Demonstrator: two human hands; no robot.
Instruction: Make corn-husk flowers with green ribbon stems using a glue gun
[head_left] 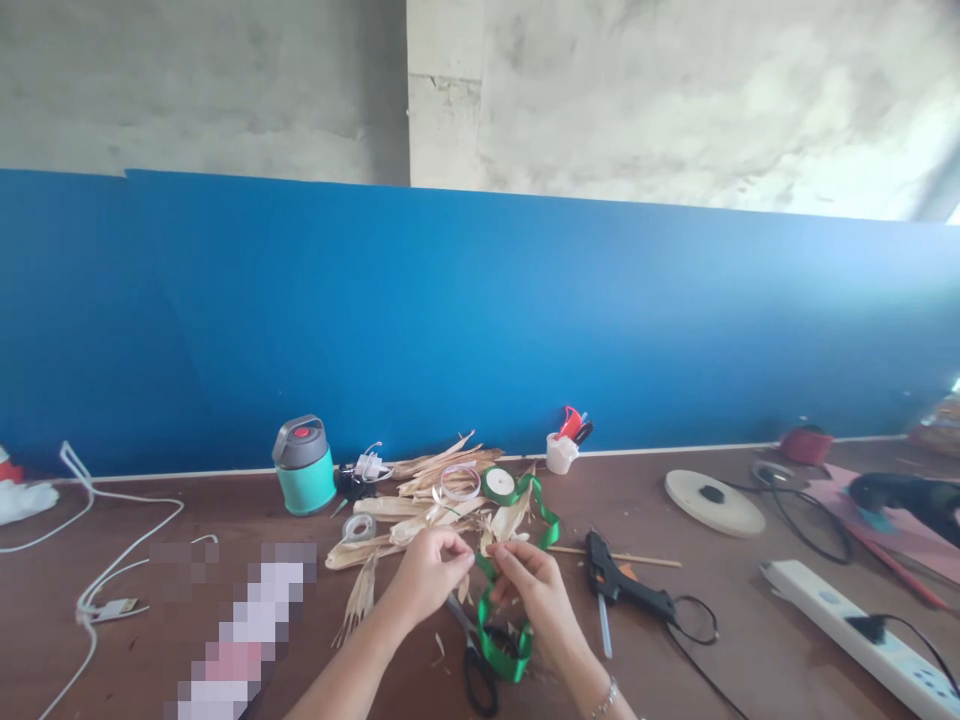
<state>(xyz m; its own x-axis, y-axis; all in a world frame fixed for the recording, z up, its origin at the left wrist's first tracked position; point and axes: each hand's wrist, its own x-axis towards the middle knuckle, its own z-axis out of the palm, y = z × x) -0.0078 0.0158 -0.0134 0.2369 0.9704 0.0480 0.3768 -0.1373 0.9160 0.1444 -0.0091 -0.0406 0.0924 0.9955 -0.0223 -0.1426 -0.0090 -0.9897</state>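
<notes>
Side by side over the brown table, my left hand (429,578) and my right hand (534,590) face each other with thumb and forefinger pinched. What sits between the fingertips is too small to make out. Green ribbon (504,662) curls down beside my right fingers and lies in loops on the table. Its spool (499,484) rests behind the hands, among dried pale husks (416,515). Below and between my wrists lie scissors with black handles (480,682), partly covered by ribbon. A black glue gun (626,582) is to the right of my right hand.
A teal jar (306,478) and tape roll (358,527) stand left of the husks. A white cup (561,454) of pens is against the blue partition (480,320). At right are a round lid (712,503) and a power strip (847,625); a white cable (124,550) trails at left.
</notes>
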